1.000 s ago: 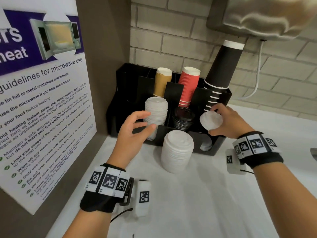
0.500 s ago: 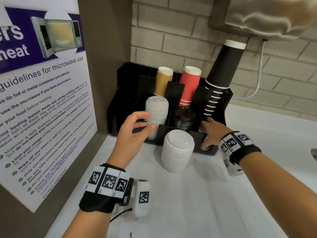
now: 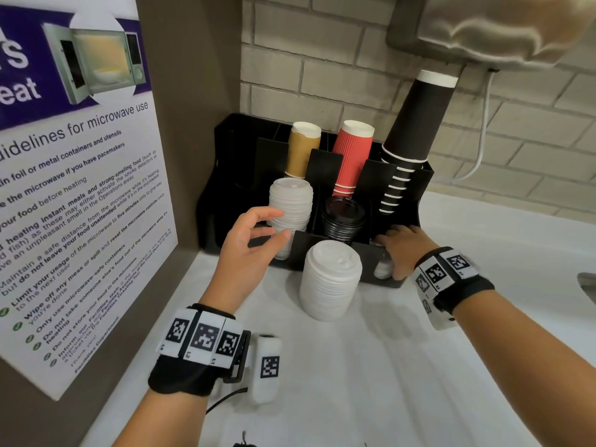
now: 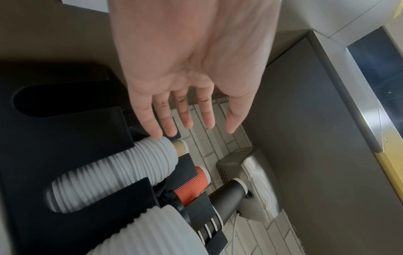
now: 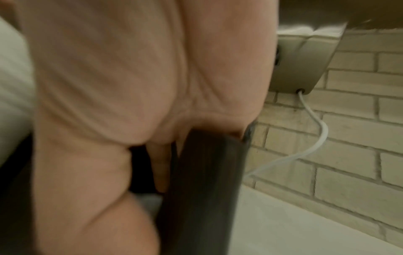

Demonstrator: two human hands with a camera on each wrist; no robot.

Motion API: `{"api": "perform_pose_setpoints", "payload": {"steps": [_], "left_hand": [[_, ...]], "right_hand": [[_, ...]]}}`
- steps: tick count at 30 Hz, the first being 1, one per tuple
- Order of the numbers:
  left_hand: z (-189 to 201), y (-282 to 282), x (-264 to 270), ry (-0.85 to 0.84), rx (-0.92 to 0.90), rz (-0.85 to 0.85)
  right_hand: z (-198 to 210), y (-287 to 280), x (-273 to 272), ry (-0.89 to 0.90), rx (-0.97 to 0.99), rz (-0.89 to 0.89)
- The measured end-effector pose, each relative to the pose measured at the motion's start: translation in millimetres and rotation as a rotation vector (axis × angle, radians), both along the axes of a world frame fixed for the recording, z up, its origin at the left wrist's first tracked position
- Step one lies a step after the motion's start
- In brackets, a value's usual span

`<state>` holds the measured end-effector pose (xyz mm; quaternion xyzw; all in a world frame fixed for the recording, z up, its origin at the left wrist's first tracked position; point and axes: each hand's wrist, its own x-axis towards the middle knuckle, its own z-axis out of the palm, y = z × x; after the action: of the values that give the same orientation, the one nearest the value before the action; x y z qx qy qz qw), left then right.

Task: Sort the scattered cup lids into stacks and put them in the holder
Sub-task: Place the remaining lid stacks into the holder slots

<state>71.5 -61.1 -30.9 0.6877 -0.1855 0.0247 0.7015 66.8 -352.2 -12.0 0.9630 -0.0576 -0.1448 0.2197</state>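
Note:
A black holder stands against the brick wall. Its left front slot holds a tall stack of white lids, and its middle slot holds black lids. A separate white lid stack stands on the counter in front of the holder. My left hand hovers open beside the slotted white stack, holding nothing. My right hand reaches down into the right front slot. Its fingers are hidden behind the slot wall. White lids show low through that slot's cut-out.
Tan cups, red cups and a tall leaning stack of black cups fill the holder's back row. A microwave poster covers the left panel. A metal wall unit with a white cable hangs overhead.
My right hand held a white lid above the right slot, then dropped down into that slot. The lid is no longer visible in the hand. My left hand has stayed put.

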Motion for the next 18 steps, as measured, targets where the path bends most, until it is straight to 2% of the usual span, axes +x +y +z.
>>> {"api": "perform_pose_setpoints", "payload": {"steps": [2, 5, 6, 8, 10, 11, 13, 18], "left_hand": [[0, 0, 0, -0.003, 0.001, -0.001], [-1, 0, 0, 0.0, -0.006, 0.003], [-2, -1, 0, 0.003, -0.009, 0.003], [-3, -1, 0, 0.006, -0.014, -0.001], [-4, 0, 0, 0.009, -0.016, -0.003], [-5, 0, -1, 0.008, -0.018, -0.007], [-6, 1, 0, 0.007, -0.019, -0.005], [-7, 2, 1, 0.002, -0.014, 0.005]], "right_hand": [[14, 4, -4, -0.22, 0.196, -0.011], [26, 22, -14, -0.631, 0.66, 0.064], [27, 35, -20, -0.684, 0.796, 0.098], [25, 61, -31, -0.593, 0.939, 0.097], [17, 81, -36, -0.42, 0.918, 0.019], [12, 87, -37, -0.398, 0.872, -0.001], [3, 96, -37, -0.447, 0.811, 0.006], [-8, 105, -32, -0.531, 0.854, 0.028]]}}
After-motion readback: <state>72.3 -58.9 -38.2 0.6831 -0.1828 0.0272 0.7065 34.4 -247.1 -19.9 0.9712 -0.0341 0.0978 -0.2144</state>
